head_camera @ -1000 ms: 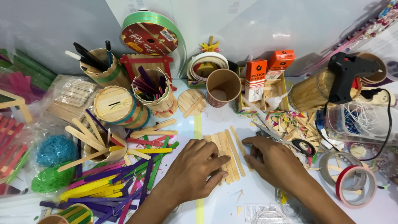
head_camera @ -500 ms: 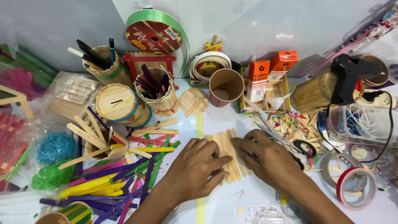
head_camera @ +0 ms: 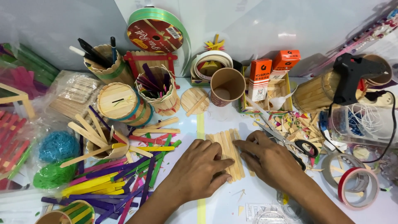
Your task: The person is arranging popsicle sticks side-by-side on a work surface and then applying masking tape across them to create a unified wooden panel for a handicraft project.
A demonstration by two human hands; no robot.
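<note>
A row of plain wooden craft sticks (head_camera: 227,146) lies side by side on the white table (head_camera: 224,203), just right of a yellow tape stripe (head_camera: 200,124). My left hand (head_camera: 199,170) rests palm down on the sticks' left side, its fingertips pressing them. My right hand (head_camera: 269,159) lies flat against their right edge, fingers touching the sticks. Both hands bracket the row between them. The lower ends of the sticks are hidden under my fingers.
Coloured craft sticks (head_camera: 120,174) pile at the left. Stick-built cups with pens (head_camera: 105,64), a paper cup (head_camera: 226,85), a ribbon spool (head_camera: 159,31), orange boxes (head_camera: 260,79), scissors (head_camera: 286,141), a black glue gun (head_camera: 352,74) and tape rolls (head_camera: 356,186) crowd the table.
My two hands have closed in toward each other against the row of sticks, pressing it narrower. The view has shifted slightly.
</note>
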